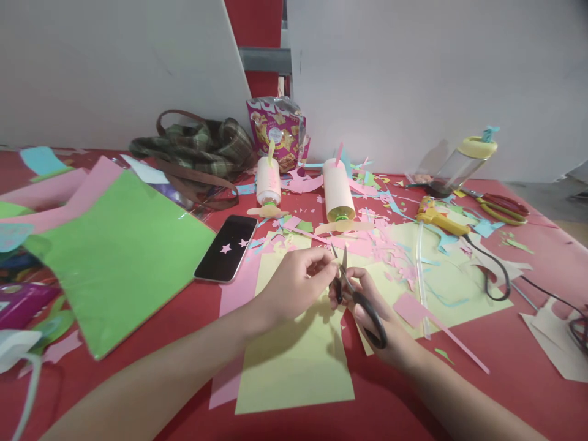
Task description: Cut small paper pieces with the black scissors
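Note:
My right hand is wrapped round a pair of black-handled scissors, whose blades point away from me and stand apart. My left hand is closed in a pinch at the blades, on a small piece of pale yellow paper mostly hidden by the fingers. Both hands are above a yellow sheet of paper, which lies partly over a pink sheet. Left of my hands lies a phone with two small pink paper stars on its dark screen.
Beyond my hands lie two white paper-wrapped cylinders with propeller-like strips, amid paper scraps. A yellow glue gun, red-handled scissors and a clear bottle are right. Green paper lies left; a snack bag and plaid bag stand behind.

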`<state>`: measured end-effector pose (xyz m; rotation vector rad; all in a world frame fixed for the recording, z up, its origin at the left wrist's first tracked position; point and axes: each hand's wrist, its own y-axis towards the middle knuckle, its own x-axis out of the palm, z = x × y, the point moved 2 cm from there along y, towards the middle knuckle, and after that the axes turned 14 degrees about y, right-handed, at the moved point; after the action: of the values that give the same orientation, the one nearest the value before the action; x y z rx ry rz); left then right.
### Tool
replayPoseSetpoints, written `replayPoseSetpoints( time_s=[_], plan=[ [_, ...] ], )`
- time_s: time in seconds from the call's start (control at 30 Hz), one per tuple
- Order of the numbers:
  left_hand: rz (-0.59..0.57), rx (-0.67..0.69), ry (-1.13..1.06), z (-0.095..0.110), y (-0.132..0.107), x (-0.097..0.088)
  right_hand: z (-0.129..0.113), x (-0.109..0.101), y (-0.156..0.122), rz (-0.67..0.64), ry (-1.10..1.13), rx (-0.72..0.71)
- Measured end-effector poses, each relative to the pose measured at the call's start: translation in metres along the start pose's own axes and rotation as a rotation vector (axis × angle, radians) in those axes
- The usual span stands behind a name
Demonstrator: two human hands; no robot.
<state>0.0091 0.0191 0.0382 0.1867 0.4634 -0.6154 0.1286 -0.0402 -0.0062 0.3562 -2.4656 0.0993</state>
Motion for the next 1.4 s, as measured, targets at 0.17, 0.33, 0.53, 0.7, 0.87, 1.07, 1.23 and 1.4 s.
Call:
replayPoseSetpoints(
  time_s=[0.17,0.33,0.53,0.7,0.87,1.07,1.23,1.4],
  plan=[
    [0.015,-0.003,-0.009,-0.001,-0.001,0.001,-0.001,0.000,0.001,0.001,-0.005,0.007],
    [0.031,-0.011,-0.022,-0.001,-0.001,0.002,0.000,0.000,0.001,0.022,-0.039,0.001],
    [0.045,-0.035,-0.065,-0.001,-0.003,0.005,0.000,0.000,0.001,0.042,-0.084,-0.004],
    [0.048,-0.050,-0.111,-0.004,-0.002,0.010,0.000,0.001,0.002,0.042,-0.119,-0.013],
    [0.047,-0.049,-0.153,-0.005,-0.002,0.011,0.000,0.001,0.002,0.035,-0.104,-0.025],
    [0.064,-0.048,-0.133,-0.005,-0.003,0.011,0.001,0.001,0.001,0.043,-0.106,-0.009],
    [0.063,-0.030,-0.141,-0.003,-0.003,0.010,0.001,0.001,0.001,0.055,-0.125,-0.010],
    [0.029,-0.023,-0.093,0.000,-0.002,0.005,-0.001,0.002,0.001,0.046,-0.114,0.014]
  ],
)
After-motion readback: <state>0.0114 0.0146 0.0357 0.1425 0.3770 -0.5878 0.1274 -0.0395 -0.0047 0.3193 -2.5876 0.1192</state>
